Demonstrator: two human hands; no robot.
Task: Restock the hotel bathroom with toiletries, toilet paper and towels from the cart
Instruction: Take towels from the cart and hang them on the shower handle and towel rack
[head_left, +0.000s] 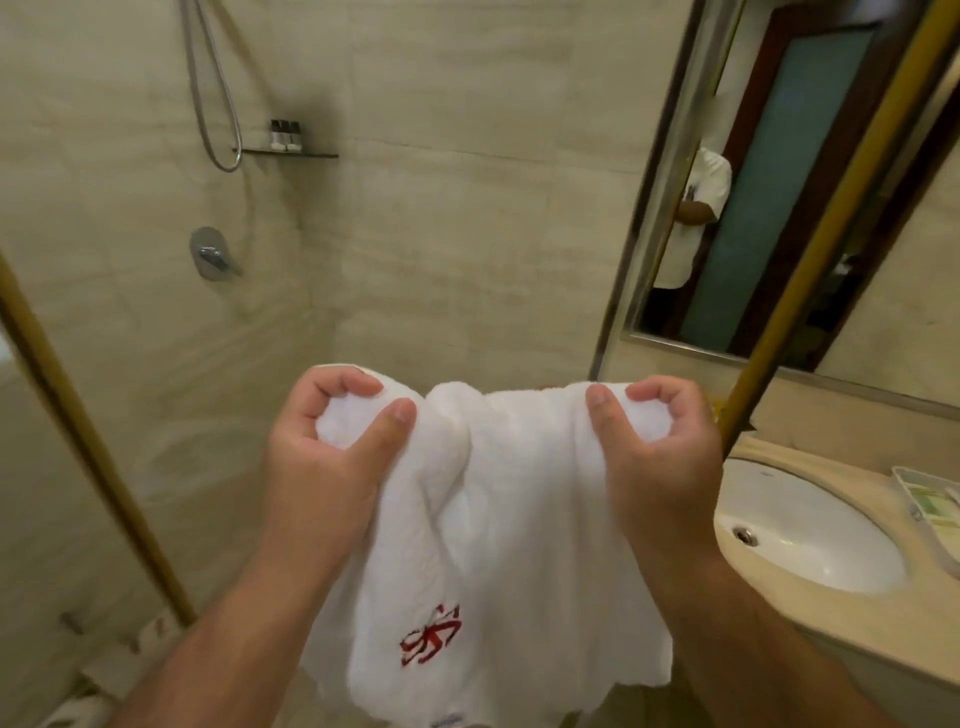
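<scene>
A white towel (519, 519) with a red embroidered logo hangs in front of me, bunched along its top edge. My left hand (327, 457) grips the top left part, thumb in front and fingers curled over the edge. At the top right part my right hand (660, 457) grips the same way. The towel's lower end drops out of the frame. Whatever the towel hangs over is hidden behind it.
A white sink (810, 535) sits in a beige counter at the right, with a tray of toiletries (930, 499) beside it. Above is a mirror (753, 208) showing a person in white. Small bottles (285, 136) stand on a shower shelf; a gold-framed glass panel (93, 441) is at the left.
</scene>
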